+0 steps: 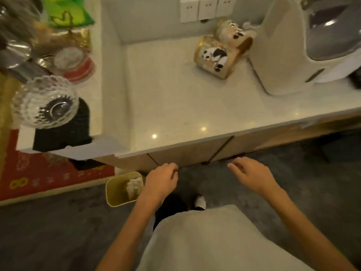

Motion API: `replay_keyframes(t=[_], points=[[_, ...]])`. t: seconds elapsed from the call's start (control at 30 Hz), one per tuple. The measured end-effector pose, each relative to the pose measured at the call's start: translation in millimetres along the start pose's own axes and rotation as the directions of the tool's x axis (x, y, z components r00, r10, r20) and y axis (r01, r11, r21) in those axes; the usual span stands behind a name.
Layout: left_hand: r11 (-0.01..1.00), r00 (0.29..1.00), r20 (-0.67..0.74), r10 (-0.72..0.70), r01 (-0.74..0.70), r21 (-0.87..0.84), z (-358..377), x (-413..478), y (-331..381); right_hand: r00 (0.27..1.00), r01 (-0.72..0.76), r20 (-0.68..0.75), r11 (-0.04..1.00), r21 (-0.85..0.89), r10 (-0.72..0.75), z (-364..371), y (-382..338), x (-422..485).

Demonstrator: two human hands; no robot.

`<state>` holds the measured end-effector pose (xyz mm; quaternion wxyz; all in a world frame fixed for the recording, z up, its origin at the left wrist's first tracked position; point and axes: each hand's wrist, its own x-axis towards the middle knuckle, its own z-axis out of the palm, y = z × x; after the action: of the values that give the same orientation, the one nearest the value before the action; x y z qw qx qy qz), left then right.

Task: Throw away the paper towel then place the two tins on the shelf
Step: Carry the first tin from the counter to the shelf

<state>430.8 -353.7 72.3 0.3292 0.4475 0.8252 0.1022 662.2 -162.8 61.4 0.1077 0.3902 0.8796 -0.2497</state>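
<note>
Two gold tins with panda pictures lie on their sides at the back of the pale counter (175, 106): the near tin (214, 56) and the far tin (232, 33) touch each other beside a big appliance. A crumpled white paper towel (134, 186) sits inside the small yellow bin (115, 189) on the floor. My left hand (161, 179) hovers just right of the bin, fingers loosely curled, holding nothing. My right hand (249, 173) hangs below the counter edge, fingers apart and empty. The white shelf (97, 89) stands at the left.
The shelf carries a glass bowl (44, 104) on a black block, a red-lidded jar (75, 62) and green and gold packets. A large cream appliance (289, 47) fills the counter's right. Wall sockets (207, 7) sit behind. A red box (48, 177) lies on the grey floor.
</note>
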Motion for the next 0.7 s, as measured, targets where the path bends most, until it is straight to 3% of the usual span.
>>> replay_keyframes(t=[0.13, 0.3, 0.5, 0.7], points=[[0.993, 0.994, 0.090, 0.068, -0.076, 0.088, -2, 51, 29, 0.988, -0.145, -0.042, 0.981, 0.130, 0.151, 1, 46, -7], [0.993, 0.995, 0.081, 0.058, -0.066, 0.095, -25, 123, 33, 0.976, -0.168, -0.090, 0.950, 0.265, 0.197, -14, 50, 29], [0.997, 0.998, 0.002, 0.056, -0.056, -0.057, -89, 220, 48, 0.975, -0.097, -0.123, 0.848, 0.520, 0.187, -78, 31, 124], [0.963, 0.990, -0.141, -0.019, -0.019, -0.268, -160, 314, 89, 0.941, -0.007, -0.287, 0.856, 0.517, 0.181, -167, 23, 239]])
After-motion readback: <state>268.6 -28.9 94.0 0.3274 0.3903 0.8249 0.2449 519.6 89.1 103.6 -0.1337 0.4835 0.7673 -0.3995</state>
